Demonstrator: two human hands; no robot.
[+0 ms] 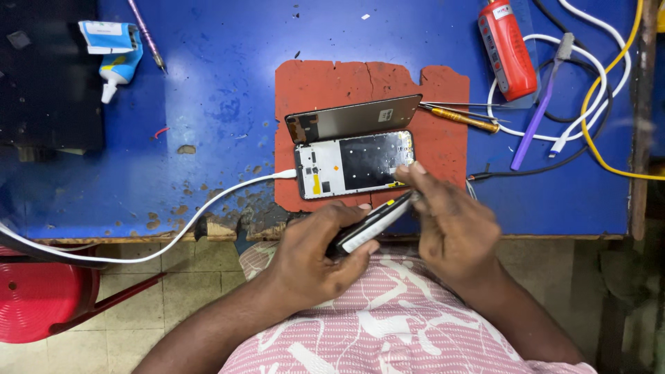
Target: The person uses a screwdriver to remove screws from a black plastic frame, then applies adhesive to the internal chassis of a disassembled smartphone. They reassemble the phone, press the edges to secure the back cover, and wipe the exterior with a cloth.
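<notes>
Phone part (pixel 370 223), a slim black-and-white slab, is held just above the near edge of the blue bench (pixel 208 104). Left hand (pixel 318 253) is closed around its lower end; right hand (pixel 447 221) pinches its upper end with fingertips. An opened phone (pixel 353 164) lies on the red mat (pixel 443 138) just beyond.

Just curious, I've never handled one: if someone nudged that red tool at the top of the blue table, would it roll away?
The red tool looks rounded and long, so it would probably roll sideways. The white cable coiled beside it might stop it. It looks like rigid plastic, likely stiff.
</notes>
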